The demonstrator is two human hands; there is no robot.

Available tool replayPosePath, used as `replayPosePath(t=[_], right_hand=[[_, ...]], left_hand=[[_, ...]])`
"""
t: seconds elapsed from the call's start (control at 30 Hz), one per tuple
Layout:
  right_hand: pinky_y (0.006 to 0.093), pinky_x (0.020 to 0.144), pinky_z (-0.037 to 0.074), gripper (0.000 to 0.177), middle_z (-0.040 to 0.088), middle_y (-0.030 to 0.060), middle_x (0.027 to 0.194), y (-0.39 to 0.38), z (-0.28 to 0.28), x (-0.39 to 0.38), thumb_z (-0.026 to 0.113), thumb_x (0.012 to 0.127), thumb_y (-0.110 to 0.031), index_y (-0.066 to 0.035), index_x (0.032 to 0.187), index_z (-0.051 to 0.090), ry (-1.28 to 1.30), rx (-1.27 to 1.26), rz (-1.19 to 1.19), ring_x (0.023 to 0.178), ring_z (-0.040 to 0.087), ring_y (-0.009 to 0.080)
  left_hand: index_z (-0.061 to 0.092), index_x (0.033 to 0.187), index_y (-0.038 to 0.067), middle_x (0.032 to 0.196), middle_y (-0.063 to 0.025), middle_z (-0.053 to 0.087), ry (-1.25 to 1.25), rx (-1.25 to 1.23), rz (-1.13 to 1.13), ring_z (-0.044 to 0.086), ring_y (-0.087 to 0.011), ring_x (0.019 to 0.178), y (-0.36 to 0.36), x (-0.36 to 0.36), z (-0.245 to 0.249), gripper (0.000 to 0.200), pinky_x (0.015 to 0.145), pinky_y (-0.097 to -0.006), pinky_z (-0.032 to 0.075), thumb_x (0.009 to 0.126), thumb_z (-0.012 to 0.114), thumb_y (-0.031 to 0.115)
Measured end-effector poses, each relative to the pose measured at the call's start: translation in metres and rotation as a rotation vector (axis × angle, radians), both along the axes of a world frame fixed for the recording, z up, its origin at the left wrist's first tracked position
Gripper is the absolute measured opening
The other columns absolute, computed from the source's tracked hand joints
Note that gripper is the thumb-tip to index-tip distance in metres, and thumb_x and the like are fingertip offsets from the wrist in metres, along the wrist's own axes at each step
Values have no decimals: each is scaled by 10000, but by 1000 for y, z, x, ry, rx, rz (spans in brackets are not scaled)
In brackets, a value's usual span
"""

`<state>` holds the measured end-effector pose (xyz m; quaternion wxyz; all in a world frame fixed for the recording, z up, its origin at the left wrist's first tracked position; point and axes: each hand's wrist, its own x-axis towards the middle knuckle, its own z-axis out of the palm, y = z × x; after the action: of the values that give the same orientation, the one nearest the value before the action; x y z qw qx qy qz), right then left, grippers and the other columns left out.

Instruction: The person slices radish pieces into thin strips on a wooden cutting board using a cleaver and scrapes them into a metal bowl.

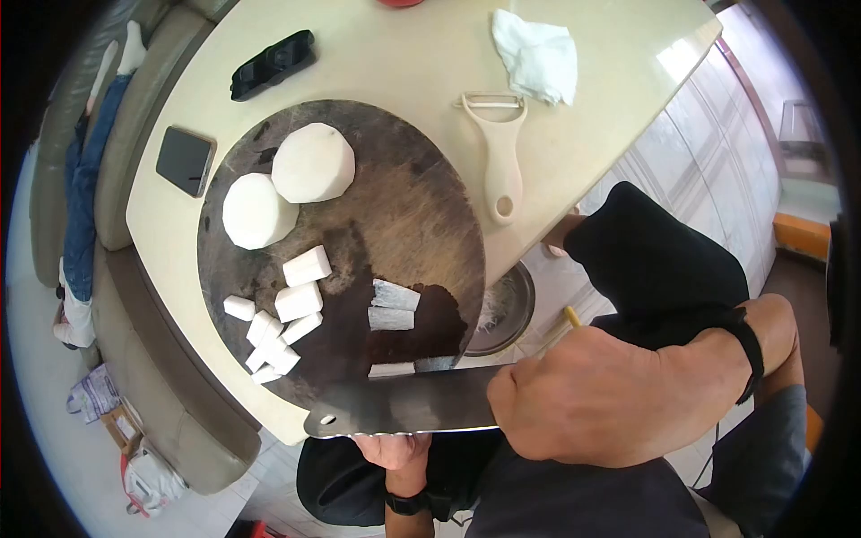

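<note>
My right hand (596, 394) is closed round the handle of a wide knife (404, 402), its blade lying across the near edge of a round dark cutting board (404, 215). Behind the blade is my left hand (392, 448), mostly hidden, with only part of it showing below the knife's edge. Two thick white rounds (314, 162) rest at the board's far left. Several cut white blocks (298, 302) lie at its near left. Two thin pale pieces (393, 306) sit on a wet patch, and more white pieces (392, 368) show just beyond the blade.
On the cream table (386, 54) are a peeler (502, 161), a white cloth (535, 56), a phone (186, 161) and a black case (273, 65). A round basin (511, 314) stands below the table's edge. Another person (90, 179) lies on the sofa (166, 359) at left.
</note>
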<state>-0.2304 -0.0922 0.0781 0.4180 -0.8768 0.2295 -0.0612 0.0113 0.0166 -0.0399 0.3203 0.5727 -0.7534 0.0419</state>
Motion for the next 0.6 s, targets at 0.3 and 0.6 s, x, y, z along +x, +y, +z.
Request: replayPosePath(t=[0.3, 0.6], right_hand=[[349, 439, 470, 157, 568, 143, 637, -10, -2, 18, 632, 673, -67, 74, 717, 579, 23, 37, 49, 573, 644, 259], [382, 488, 495, 162, 609, 170, 667, 5, -3, 4, 655, 672, -54, 58, 767, 587, 127, -56, -38, 579, 646, 319]], left_hand=[[665, 934, 1, 1050, -185, 623, 37, 10, -48, 602, -414, 945, -6, 2, 3, 168, 866, -538, 454, 809, 717, 101], [666, 827, 4, 957, -107, 589, 62, -68, -16, 563, -287, 893, -17, -10, 7, 100, 788, -402, 487, 746, 715, -31]])
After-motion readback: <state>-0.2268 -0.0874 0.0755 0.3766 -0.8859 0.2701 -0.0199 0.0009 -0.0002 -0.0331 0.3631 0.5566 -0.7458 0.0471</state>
